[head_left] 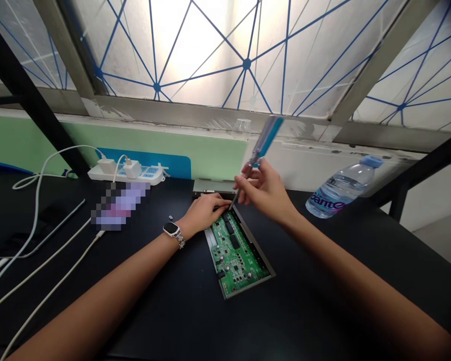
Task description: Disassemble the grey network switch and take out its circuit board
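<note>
A green circuit board (225, 260) in a thin metal frame lies aslant on the black table. My left hand (205, 213), wearing a watch at the wrist, is closed on the board's far end, its fingers close together; the fingertips are partly hidden. In my right hand (261, 188) is a screwdriver (267, 138) with a clear and blue handle, held tilted, its handle slightly blurred. The fingers wrap round its lower part. Its shaft points down to the board's far end, beside my left fingertips. Whether the tip sits in a screw I cannot tell.
Behind the board is a flat metal piece (214, 185). To the right a water bottle (342, 188) leans. On the left are a white power strip (150, 174) with plugs, several white cables (37, 220) and a pixelated object (122, 206). A wall and window stand behind the table.
</note>
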A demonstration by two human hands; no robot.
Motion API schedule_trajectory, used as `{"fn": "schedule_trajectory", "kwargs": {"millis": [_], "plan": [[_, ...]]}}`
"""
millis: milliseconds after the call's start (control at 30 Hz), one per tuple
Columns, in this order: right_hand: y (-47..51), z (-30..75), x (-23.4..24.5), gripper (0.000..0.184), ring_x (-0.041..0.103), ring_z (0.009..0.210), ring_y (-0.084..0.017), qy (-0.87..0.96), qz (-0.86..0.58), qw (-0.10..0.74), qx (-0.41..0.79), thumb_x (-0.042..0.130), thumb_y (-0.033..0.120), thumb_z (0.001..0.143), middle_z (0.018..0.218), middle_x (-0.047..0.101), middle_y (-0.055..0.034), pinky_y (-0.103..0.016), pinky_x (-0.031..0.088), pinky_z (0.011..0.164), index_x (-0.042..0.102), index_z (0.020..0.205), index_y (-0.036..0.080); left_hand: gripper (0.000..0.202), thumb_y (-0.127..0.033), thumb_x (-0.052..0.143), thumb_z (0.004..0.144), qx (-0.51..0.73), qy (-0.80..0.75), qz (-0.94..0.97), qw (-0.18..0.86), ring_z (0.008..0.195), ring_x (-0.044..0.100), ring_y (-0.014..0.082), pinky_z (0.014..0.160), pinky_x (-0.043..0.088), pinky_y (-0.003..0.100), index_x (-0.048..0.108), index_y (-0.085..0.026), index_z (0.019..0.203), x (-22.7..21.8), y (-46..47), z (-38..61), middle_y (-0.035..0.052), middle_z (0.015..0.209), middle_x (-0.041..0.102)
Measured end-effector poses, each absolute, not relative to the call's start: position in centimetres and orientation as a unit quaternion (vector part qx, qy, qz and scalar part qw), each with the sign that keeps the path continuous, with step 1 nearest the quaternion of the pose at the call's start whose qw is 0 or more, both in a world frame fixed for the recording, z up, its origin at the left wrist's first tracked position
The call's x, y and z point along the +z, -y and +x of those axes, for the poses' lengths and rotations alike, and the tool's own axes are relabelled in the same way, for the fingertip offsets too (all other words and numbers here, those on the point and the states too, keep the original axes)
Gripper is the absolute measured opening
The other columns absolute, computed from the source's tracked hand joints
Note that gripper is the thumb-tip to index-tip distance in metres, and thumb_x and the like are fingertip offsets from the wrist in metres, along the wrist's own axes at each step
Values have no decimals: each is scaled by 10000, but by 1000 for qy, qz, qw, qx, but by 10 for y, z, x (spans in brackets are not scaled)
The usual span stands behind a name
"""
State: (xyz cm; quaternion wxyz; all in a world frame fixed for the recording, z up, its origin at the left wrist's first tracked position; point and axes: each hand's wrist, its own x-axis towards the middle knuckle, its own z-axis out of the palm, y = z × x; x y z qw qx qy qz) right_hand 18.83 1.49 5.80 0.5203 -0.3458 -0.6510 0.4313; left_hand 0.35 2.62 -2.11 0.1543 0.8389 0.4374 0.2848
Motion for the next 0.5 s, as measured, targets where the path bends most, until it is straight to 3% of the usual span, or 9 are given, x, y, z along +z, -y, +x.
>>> {"fn": "schedule_trajectory", "kwargs": {"millis": [100,233,500], "plan": [[-28,177,67,325,583,430,-89,675,-329,519,409,799,216,816,743,659,45,-214,448,380,541,1008,261,291,-268,539,1003,299,-427,837,168,998,712,236,870,536,333,791,-231,1144,-25,-28,3,69,1098,762],[-34,176,65,209,570,414,-91,700,-327,511,377,711,346,919,698,642,51,-222,441,384,546,1020,266,294,-236,503,1001,314,-412,838,170,1038,704,245,908,533,349,759,-201,1141,-26,-28,3,77,1134,747],[-31,185,56,250,562,409,-95,706,-331,513,359,629,479,975,684,642,50,-236,446,402,544,1077,267,258,-226,486,1004,353,-382,837,172,1023,686,225,875,528,329,724,-206,1102,-22,-24,4,75,1136,722]]}}
